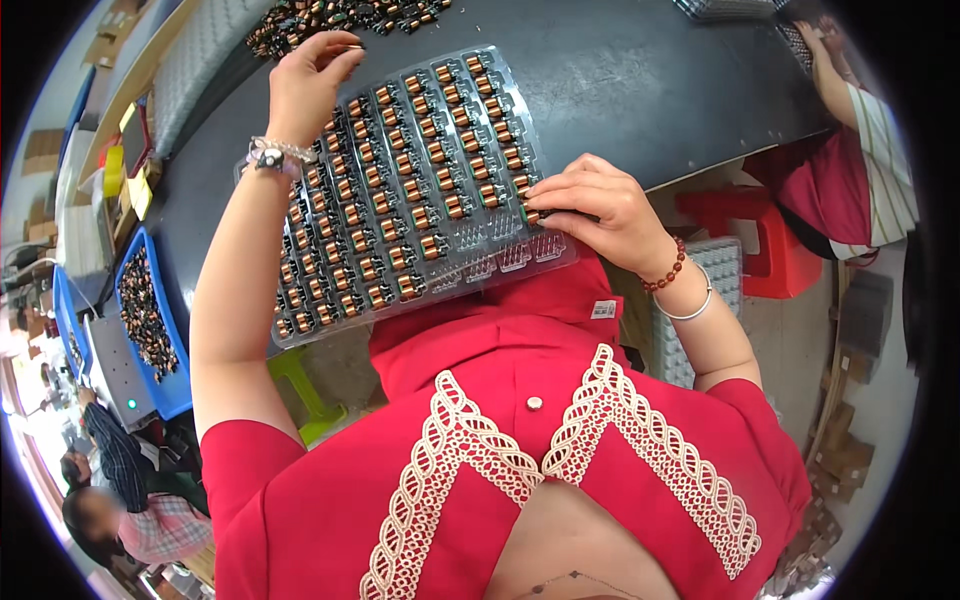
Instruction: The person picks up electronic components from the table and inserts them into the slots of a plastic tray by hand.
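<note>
A clear plastic tray (515, 257) lies tilted at the table's near edge, with rows of small copper-wound coils (405, 163) in its pockets. Several pockets at its near right corner hold nothing. My right hand (600, 205) is closed, thumb and fingers pinching a coil (530, 212) at the tray's right side. Above the tray's far left corner, my left hand (312, 82) pinches with its fingertips. A small thin piece shows at those fingertips, too little to name. Just beyond lies a loose heap of coils (400, 14).
The dark tabletop (620, 90) stretches to the right, where another person's hand (825, 65) touches stacked trays (735, 8). A blue bin (150, 310) of coils stands at left. Below are a red stool (765, 245) and a green stool (305, 390). More people sit at lower left.
</note>
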Available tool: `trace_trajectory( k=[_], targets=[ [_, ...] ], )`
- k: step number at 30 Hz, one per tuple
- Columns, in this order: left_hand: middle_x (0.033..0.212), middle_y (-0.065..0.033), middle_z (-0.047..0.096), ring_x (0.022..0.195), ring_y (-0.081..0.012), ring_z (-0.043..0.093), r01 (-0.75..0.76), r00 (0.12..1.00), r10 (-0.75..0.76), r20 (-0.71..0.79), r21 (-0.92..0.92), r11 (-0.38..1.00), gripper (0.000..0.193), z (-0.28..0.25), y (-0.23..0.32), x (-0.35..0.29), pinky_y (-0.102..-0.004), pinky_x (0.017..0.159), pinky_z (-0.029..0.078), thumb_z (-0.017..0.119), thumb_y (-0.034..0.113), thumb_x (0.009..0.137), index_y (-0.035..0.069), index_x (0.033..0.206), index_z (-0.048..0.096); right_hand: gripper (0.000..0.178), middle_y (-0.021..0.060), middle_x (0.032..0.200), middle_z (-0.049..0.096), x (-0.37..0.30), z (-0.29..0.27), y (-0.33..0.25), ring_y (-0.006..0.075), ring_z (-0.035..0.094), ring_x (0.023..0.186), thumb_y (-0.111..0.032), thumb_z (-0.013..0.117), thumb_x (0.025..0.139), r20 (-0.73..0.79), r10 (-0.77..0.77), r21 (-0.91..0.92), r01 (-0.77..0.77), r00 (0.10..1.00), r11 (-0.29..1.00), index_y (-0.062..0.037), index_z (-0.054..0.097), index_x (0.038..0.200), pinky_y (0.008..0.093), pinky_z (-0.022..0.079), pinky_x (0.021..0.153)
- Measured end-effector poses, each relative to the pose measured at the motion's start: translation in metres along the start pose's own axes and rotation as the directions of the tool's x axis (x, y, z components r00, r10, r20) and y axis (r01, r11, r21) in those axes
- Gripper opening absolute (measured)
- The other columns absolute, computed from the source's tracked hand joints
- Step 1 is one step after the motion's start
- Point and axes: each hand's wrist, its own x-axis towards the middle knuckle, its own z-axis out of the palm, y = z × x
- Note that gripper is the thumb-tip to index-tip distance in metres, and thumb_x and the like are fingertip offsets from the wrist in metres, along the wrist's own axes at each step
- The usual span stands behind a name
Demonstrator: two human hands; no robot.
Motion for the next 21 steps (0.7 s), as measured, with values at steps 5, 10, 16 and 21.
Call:
trace_trajectory(
  k=[5,10,16,21],
  targets=[
    [0.082,-0.0041,0.070,0.074,-0.0079,0.064,0.033,0.997,-0.021,0.077,-0.146,0.989,0.017,0.006,0.028,-0.026,-0.0232,0.069,0.052,0.065,0.011,0.086,0.001,0.099,0.067,0.022,0.0046,0.095,0.070,-0.001,-0.001,0.001,0.0202,0.059,0.080,-0.005,0.073,0.071,0.012,-0.007,0.003,0.007,1.000,1.000,-0.0065,0.071,0.092,0.0305,0.049,0.073],
    [0.083,-0.0044,0.070,0.077,-0.0090,0.065,0.073,0.991,-0.057,0.125,-0.134,0.988,0.015,0.013,0.048,-0.039,-0.0239,0.069,0.052,0.065,0.011,0.086,0.002,0.098,0.068,0.015,0.0051,0.100,0.067,-0.002,-0.002,0.002,0.0202,0.059,0.079,-0.006,0.073,0.072,0.021,-0.029,-0.048,0.030,0.999,0.998,-0.0052,0.071,0.087,0.0309,0.049,0.072],
    [0.083,-0.0049,0.066,0.071,-0.0119,0.063,-0.254,0.967,0.254,0.020,0.013,0.967,0.015,0.018,0.046,-0.038,-0.0262,0.067,0.052,0.068,0.011,0.083,0.003,0.095,0.068,0.011,0.0087,0.099,0.065,0.001,-0.005,0.003,0.0199,0.061,0.079,-0.005,0.072,0.074,0.002,-0.032,-0.028,0.033,0.999,0.999,-0.0036,0.070,0.085,0.0306,0.050,0.070],
    [0.083,-0.0052,0.065,0.070,-0.0110,0.060,-0.028,0.996,0.031,0.082,-0.040,0.999,0.014,0.020,0.045,-0.039,-0.0255,0.064,0.051,0.069,0.009,0.081,0.002,0.093,0.068,0.016,0.0107,0.106,0.064,0.065,-0.012,0.032,0.0199,0.063,0.087,-0.006,0.068,0.080,-0.155,-0.009,-0.086,-0.004,0.988,0.996,-0.0013,0.067,0.095,0.0288,0.051,0.074]
  ],
)
